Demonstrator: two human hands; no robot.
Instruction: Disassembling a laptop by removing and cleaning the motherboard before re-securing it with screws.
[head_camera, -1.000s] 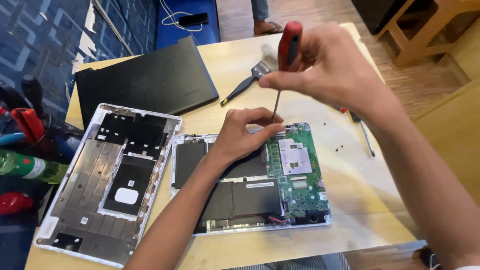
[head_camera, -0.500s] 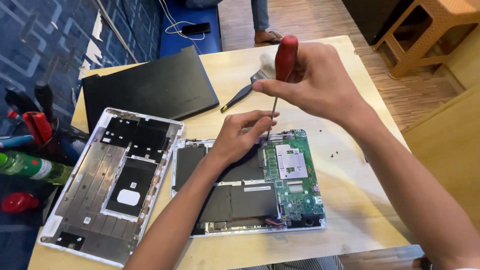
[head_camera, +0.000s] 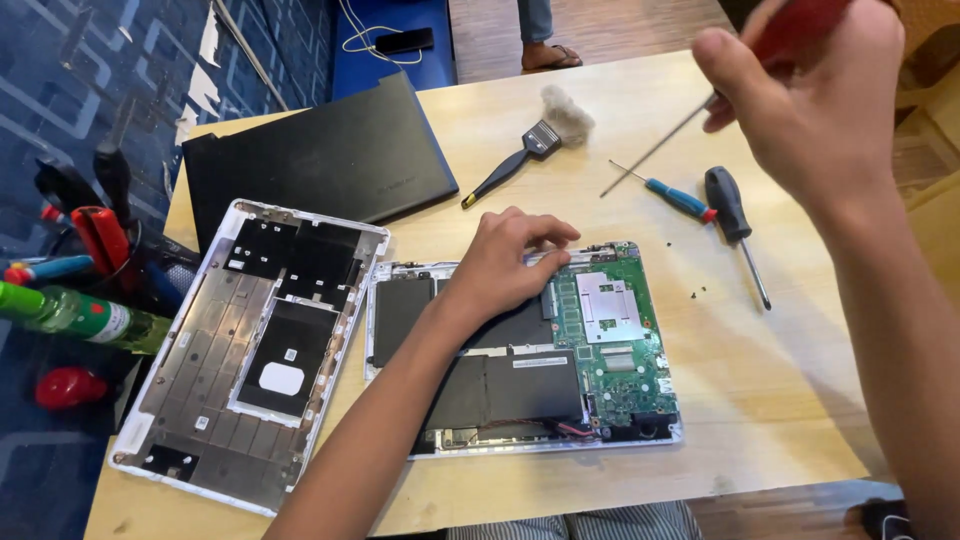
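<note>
- Hands over a wooden table (head_camera: 780, 400), seen from above; both forearms enter from the bottom and right edges of the frame.
- Left hand (head_camera: 505, 265): palm down at centre frame, fingers curled and pressed flat on the upper edge of the opened laptop base (head_camera: 520, 350), fingertips at the seam beside the green circuit board (head_camera: 610, 330). Forearm runs diagonally from the bottom centre up to it.
- Right hand (head_camera: 810, 100): raised at upper right, well above the table, closed in a fist-like grip around the red handle of a screwdriver (head_camera: 660, 145). Its thin metal shaft slants down and left, tip in the air above the table, clear of the laptop.
- Laptop base lies at centre, black battery panels on its left and lower parts, circuit board on its right.
- Removed bottom cover (head_camera: 255, 350), white-edged and grey inside, lies just left of the base.
- Black closed laptop (head_camera: 320, 165) in the upper left of the table.
- Small brush (head_camera: 535, 145) with a pale tuft above the base.
- Blue-handled screwdriver (head_camera: 670, 195) and black-handled screwdriver (head_camera: 730, 215) lie side by side right of the brush.
- Few tiny dark screws (head_camera: 697, 293) sit right of the circuit board.
- Green bottle (head_camera: 75, 315) and red-handled tools at the far left edge.
</note>
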